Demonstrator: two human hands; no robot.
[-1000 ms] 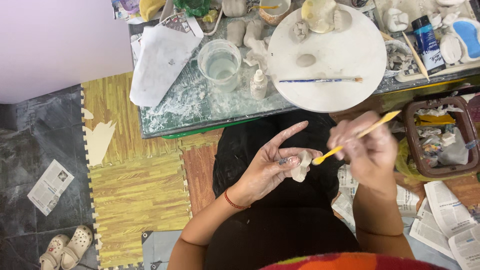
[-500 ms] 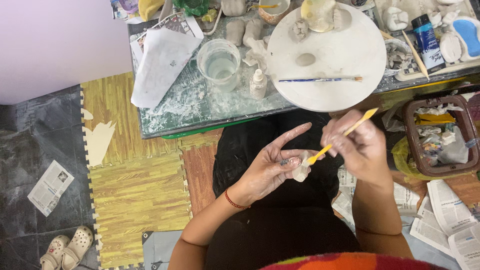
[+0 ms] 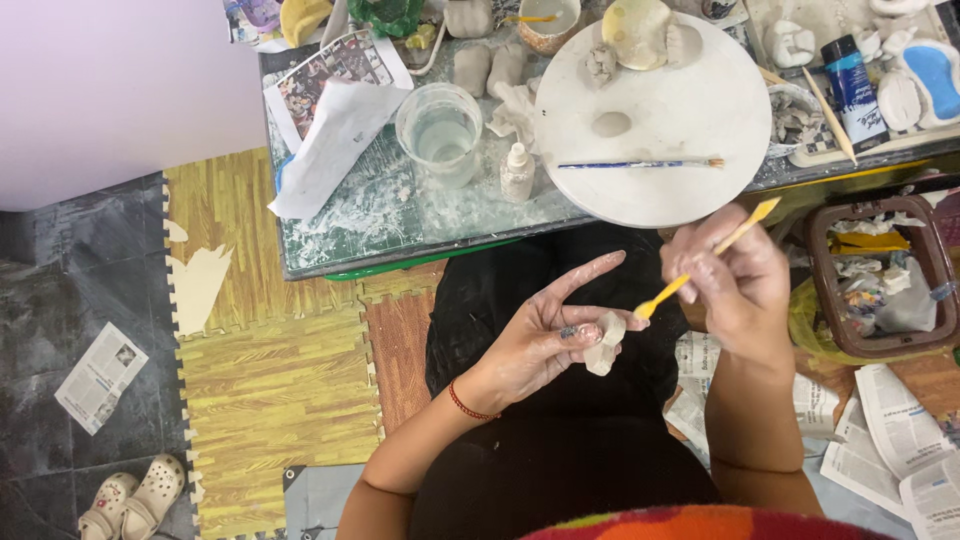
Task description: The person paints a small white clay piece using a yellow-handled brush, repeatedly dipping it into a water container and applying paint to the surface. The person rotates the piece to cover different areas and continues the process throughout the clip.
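At the far left, a folded newspaper [image 3: 100,377] and a pair of pale sandals [image 3: 132,497] lie on the dark floor, beside yellow foam mats [image 3: 265,400]. Farther off stands the counter [image 3: 400,225], smeared with white clay. On it sit a sheet of white paper [image 3: 330,145], a clear cup of cloudy water [image 3: 439,130], a small white squeeze bottle [image 3: 517,173], and a round white board [image 3: 660,120] with a thin paintbrush [image 3: 640,164] lying across it.

Nearer, over the dark lap, the left hand [image 3: 545,335] is half closed: thumb and lower fingers pinch a small pale clay piece [image 3: 605,343], while the index finger points up and away. The clay piece sits just right of that hand, between the two hands. The right hand [image 3: 735,285] is curled around a yellow sculpting tool [image 3: 705,260], whose lower tip touches the clay piece.

To the right, a brown basket [image 3: 822,300] holds scraps, and more newspapers [image 3: 900,430] lie spread on the floor.
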